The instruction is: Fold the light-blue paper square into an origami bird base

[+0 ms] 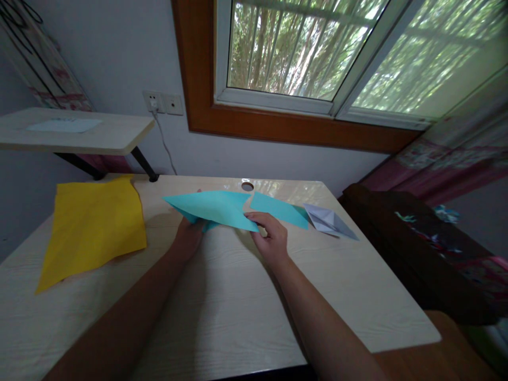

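- Pale wood-grain desk (222, 317) sitting below a wood-framed window (301, 53), a round cable hole (247, 186) showing near its far edge.
- Folded turquoise paper sheet (222, 207) being held just above the desk's far middle.
- Left hand (189, 233) gripping the sheet's left end, fingers curling beneath it.
- Right hand (272, 235) pinching the sheet's lower edge near its middle, thumb on top.
- Flat yellow paper sheet (95, 227) lying well apart on the left.
- Small folded white-grey paper piece (329, 220) resting just beside the turquoise sheet's right tip.
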The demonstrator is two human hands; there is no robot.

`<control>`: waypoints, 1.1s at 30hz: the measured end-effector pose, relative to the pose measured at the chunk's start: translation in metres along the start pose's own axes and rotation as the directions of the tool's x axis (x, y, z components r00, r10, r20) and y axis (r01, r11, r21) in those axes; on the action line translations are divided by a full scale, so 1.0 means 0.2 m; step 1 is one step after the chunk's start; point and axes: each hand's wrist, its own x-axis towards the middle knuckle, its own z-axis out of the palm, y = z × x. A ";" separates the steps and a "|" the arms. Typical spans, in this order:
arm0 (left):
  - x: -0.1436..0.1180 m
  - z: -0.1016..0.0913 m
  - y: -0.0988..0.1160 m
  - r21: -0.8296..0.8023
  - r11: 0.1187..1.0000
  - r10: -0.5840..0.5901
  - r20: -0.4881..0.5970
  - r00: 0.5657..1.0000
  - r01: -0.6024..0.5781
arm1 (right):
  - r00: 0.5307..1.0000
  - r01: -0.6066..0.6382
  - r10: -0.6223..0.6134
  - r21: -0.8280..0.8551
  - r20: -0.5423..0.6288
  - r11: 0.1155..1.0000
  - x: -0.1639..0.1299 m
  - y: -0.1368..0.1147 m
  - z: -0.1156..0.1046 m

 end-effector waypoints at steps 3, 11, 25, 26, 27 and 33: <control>0.04 -0.08 0.05 0.122 0.990 0.077 -0.082 0.994 -0.066 | 0.999 -0.002 0.002 -0.003 -0.035 1.000 0.01 0.00 -0.02; 0.06 -0.18 0.11 0.489 0.794 0.355 0.108 0.929 -0.360 | 0.990 -0.110 0.108 -0.014 -0.095 0.994 0.02 0.11 -0.14; 0.05 -0.14 0.07 0.690 0.499 0.250 0.465 0.849 -0.525 | 0.923 -0.371 0.355 -0.096 -0.150 0.924 0.04 0.22 -0.24; 0.04 -0.13 0.06 0.682 0.499 0.233 0.489 0.841 -0.535 | 0.930 -0.366 0.369 -0.129 -0.005 0.922 0.03 0.21 -0.21; 0.04 -0.13 0.05 0.671 0.505 0.219 0.509 0.832 -0.543 | 0.926 -0.337 0.358 -0.160 0.123 0.928 0.03 0.20 -0.19; 0.04 -0.12 0.02 0.585 0.654 0.204 0.474 0.856 -0.480 | 0.805 -0.218 0.320 -0.254 0.500 0.942 -0.04 0.22 -0.11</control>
